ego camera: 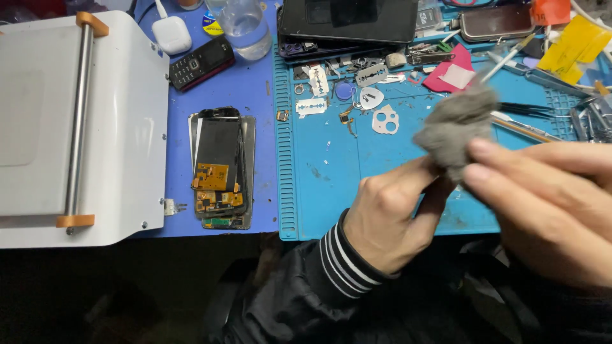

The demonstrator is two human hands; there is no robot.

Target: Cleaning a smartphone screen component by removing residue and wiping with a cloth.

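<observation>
Both hands hold one thing: a crumpled grey cloth (454, 127), blurred, up over the right part of the blue work mat (331, 185). Left hand (389, 220) is closed w/ fingers pinching the cloth's lower edge from the left; striped cuff and black sleeve run down off the mat's front edge. Right hand (548, 204) comes in from the mat's right side, very close to the camera, fingers closed onto the cloth's lower right. Cloth looks lifted off the mat, not lying on it; can't tell how far up.

Rel. to the mat: razor blades (311, 107) and small metal bits lie scattered on its upper left area, w/ a pink sheet (449, 75) at upper centre. A dark tablet-like device (347, 19) sits at its top edge. Tweezers (529, 109) and thin tools lie toward its right edge, behind the cloth. Just left of the mat, a stack of phone screens (220, 169) w/ orange flex parts. Further left, a white machine (70, 127) w/ a metal bar. Up-left of the mat: a black keypad phone (201, 62), a white earbud case (171, 33), a clear bottle (245, 25).
</observation>
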